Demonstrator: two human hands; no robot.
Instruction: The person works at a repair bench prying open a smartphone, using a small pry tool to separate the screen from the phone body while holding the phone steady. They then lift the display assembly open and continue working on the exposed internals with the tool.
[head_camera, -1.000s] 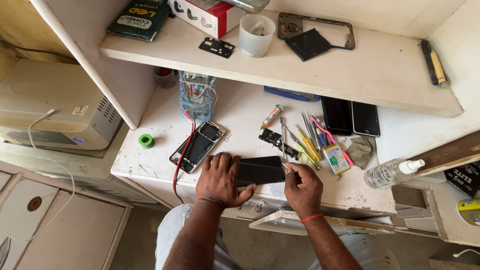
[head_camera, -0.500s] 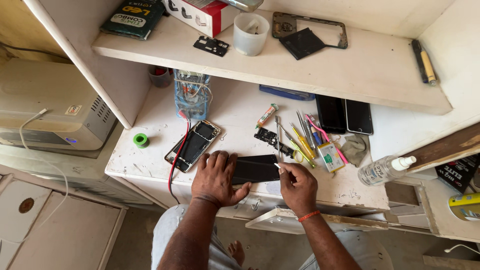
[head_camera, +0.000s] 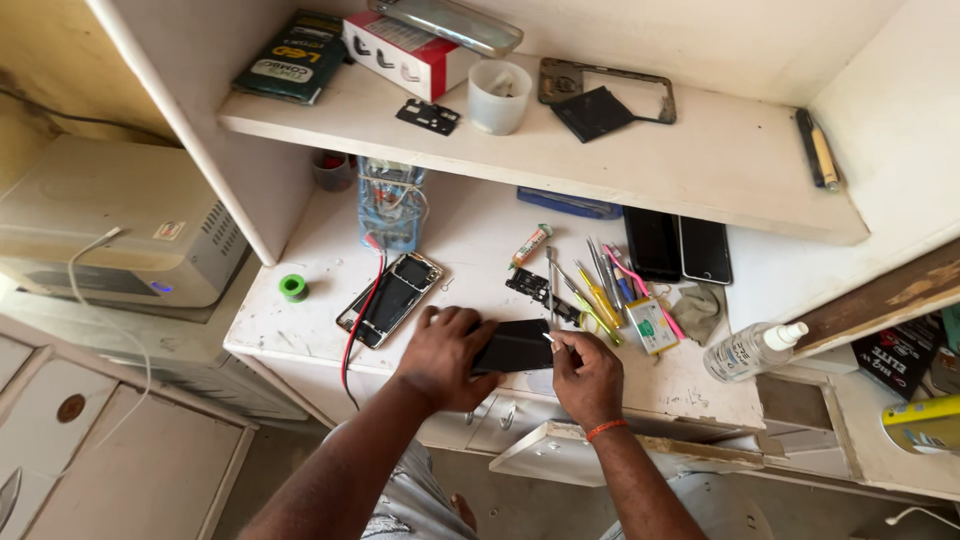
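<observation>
A: Where do we stand with the black phone (head_camera: 515, 346)?

B: It lies flat at the near edge of the white worktop (head_camera: 470, 240), between our two hands. Our left hand (head_camera: 445, 355) is spread over its left end, fingers curled down and pressing; it pins the phone rather than lifting it.

A: And the right hand (head_camera: 588, 377)?

B: Closed in a pinch around a thin metal tool (head_camera: 550, 338), whose tip meets the phone's right end. We judge the prying or picking has only begun: the phone looks to be in one piece, and no panel is lifted that we can see.

A: So most of the work is left?

B: It seems so. Whether any screw is out, we cannot tell; it is too small.

A: What lies around us?

B: To the left, an opened phone (head_camera: 390, 297) with its insides showing and a red wire (head_camera: 361, 310) across it. To the right, a scatter of hand tools (head_camera: 600, 290), then a clear spray bottle (head_camera: 752, 349). A green tape roll (head_camera: 293, 288) sits far left.
</observation>
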